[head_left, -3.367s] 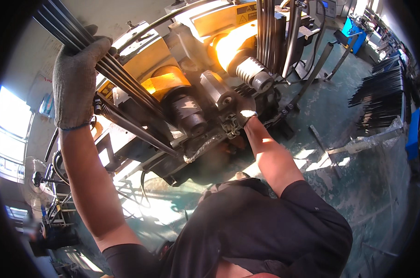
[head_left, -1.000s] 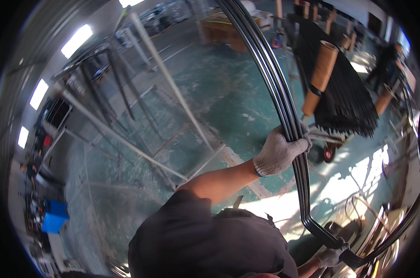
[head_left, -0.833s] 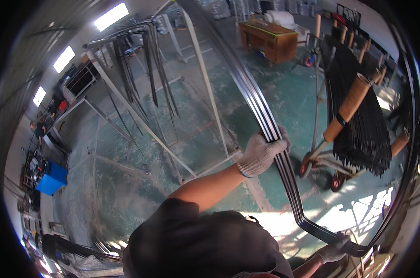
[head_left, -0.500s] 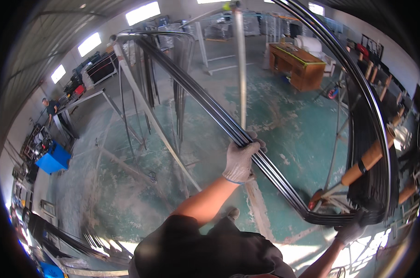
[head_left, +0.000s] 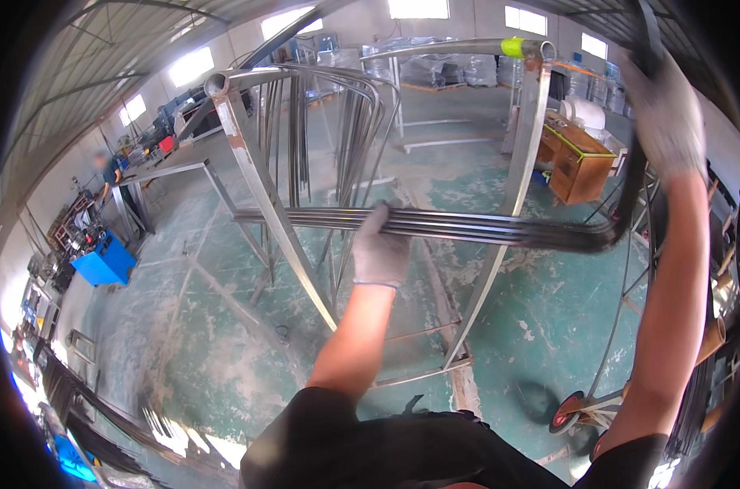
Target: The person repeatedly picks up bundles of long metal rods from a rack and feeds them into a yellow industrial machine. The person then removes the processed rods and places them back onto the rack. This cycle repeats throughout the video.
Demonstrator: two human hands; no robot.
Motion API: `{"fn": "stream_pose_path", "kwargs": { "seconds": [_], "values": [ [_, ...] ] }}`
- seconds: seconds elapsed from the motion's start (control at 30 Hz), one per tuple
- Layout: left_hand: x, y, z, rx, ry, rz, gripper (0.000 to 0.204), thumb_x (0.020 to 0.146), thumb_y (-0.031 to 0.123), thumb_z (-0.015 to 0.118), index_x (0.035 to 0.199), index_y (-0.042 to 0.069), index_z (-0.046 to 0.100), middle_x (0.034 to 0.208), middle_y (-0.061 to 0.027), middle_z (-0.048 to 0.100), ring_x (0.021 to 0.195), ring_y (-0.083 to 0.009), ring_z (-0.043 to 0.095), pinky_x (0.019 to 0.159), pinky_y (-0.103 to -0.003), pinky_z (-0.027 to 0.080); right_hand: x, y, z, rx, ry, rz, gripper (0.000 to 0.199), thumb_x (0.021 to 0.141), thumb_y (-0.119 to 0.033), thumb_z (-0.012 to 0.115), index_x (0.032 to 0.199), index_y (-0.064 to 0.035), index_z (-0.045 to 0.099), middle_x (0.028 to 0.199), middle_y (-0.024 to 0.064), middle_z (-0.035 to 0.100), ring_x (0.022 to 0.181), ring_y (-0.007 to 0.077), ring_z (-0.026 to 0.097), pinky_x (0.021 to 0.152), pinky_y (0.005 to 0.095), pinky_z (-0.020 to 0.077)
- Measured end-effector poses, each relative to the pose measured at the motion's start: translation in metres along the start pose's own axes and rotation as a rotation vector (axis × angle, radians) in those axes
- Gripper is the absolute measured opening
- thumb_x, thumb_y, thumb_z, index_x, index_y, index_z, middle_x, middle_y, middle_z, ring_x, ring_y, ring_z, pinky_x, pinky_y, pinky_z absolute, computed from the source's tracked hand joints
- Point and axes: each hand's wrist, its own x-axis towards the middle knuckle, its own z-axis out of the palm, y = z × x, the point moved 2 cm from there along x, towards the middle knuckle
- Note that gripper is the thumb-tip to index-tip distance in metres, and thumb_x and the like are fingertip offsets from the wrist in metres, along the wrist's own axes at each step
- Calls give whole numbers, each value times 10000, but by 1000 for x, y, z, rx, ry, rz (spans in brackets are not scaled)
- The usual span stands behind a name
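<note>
A bundle of dark, bent metal tubes spans the space before me, its lower run nearly level and a rounded bend at the right. My gloved left hand is closed round that lower run near its middle. My right hand, also gloved, is raised at the upper right and closed round the bundle's upward part, with some blur. Just ahead stands a metal rack of pipes on slanted legs. Similar bent tubes hang from its top bar, beyond my left hand.
A wooden desk stands at the back right. Low on the right is a wheeled stand. At the left are a blue cabinet and another person. More dark tubes lie at the lower left.
My right hand has risen from low right to high right, swinging the bundle up and levelling its long run. My left hand has shifted slightly left. The view has turned toward the rack.
</note>
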Motion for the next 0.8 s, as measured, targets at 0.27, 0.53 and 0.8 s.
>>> {"fn": "stream_pose_path", "kwargs": {
  "seconds": [0.27, 0.53, 0.8],
  "values": [
    [39, 34, -34, 101, 100, -14, 330, 985, 180, 597, 1217, -54, 607, 1165, -163, 671, 1171, -323, 603, 1132, -499, 449, -52, -178, 180, 297, -740, -316, 272, 829, -184, 666, 1028, -20, 751, 1010, 218, 762, 960, 341, 764, 815, 443, 618],
    [-61, -51, -84, 952, 6, -197, 280, 1045, 175, 522, 1214, -25, 620, 1150, -112, 651, 1078, -245, 620, 1020, -432, 494, -106, -174, 189, 680, -417, -109, 296, 757, -162, 729, 1005, -8, 680, 981, 174, 740, 949, 329, 728, 805, 429, 580],
    [-220, -205, -168, 898, 139, -1023, 117, 1019, 145, 602, 1076, 44, 590, 888, -97, 642, 793, -196, 607, 754, -352, 520, -279, 101, 35, 374, -461, -236, 213, 828, -261, 684, 961, -97, 660, 900, 90, 643, 845, 284, 669, 774, 456, 551]
  ]
}}
